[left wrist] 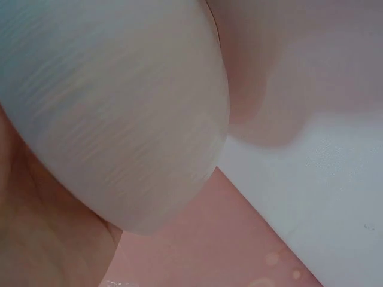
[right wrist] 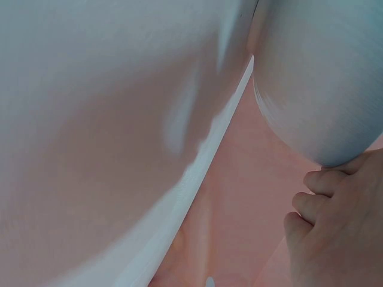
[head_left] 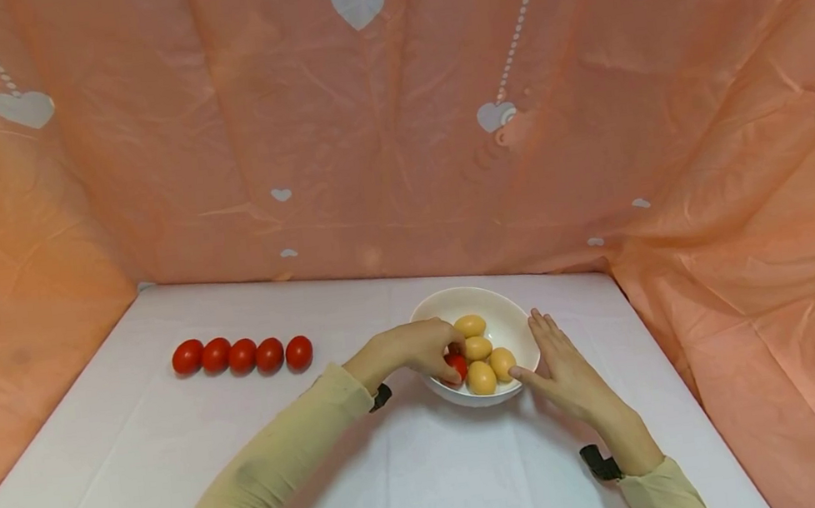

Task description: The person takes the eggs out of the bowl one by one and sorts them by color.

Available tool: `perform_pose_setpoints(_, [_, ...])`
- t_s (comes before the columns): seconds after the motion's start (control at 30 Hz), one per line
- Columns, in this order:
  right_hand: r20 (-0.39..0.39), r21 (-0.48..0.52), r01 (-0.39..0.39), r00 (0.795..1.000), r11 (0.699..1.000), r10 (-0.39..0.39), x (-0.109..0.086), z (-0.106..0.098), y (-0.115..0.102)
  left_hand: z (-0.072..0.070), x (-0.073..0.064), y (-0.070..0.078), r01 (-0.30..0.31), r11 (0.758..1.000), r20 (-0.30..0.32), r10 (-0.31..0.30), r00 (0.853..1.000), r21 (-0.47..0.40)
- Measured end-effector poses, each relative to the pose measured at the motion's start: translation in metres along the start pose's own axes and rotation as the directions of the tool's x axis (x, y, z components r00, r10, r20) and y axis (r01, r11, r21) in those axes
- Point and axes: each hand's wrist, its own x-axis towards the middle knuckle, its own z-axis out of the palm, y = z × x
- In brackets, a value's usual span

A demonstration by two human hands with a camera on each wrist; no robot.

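Observation:
A white bowl [head_left: 513, 321] holds several yellow eggs [head_left: 480, 378]. Over its left rim reaches my left hand [head_left: 429, 348], whose thumb and curled fingers hold a glossy red egg [head_left: 456, 366] low inside, beside the yellow ones; the fingers partly cover it. My right hand [head_left: 568, 374] rests at the bowl's right side, fingers straight along the outside and thumb at the near rim. The bowl's outer wall [left wrist: 131, 119] fills much of the left wrist view, with the edge of the left hand below it. In the right wrist view, fingers of the right hand [right wrist: 341, 209] lie against the bowl [right wrist: 317, 78].
Several more red eggs [head_left: 241, 357] lie in a row on the white-covered table [head_left: 313, 483], left of the bowl. Behind and to both sides hangs a pink-orange sheet [head_left: 335, 145] with pale hearts; it meets the table's back edge close behind the bowl.

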Motion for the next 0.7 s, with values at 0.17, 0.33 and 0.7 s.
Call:
perform_pose_setpoints(0.17, [0.000,-0.002,0.001,1.000,1.000,-0.001,-0.001,0.000,-0.001,-0.002,-0.005,0.001,-0.025,0.999,-0.030,0.024,0.999,-0.037])
perform_pose_setpoints(0.33, [-0.002,-0.005,0.001,1.000,1.000,-0.001,-0.001,0.000,-0.001,-0.004,-0.010,0.001,-0.045,0.998,-0.081,0.042,0.996,-0.035])
perform_pose_setpoints(0.7, [-0.004,-0.009,0.002,1.000,1.000,-0.002,0.000,0.000,-0.002,-0.005,-0.025,-0.006,-0.110,0.991,-0.226,0.091,0.970,-0.073])
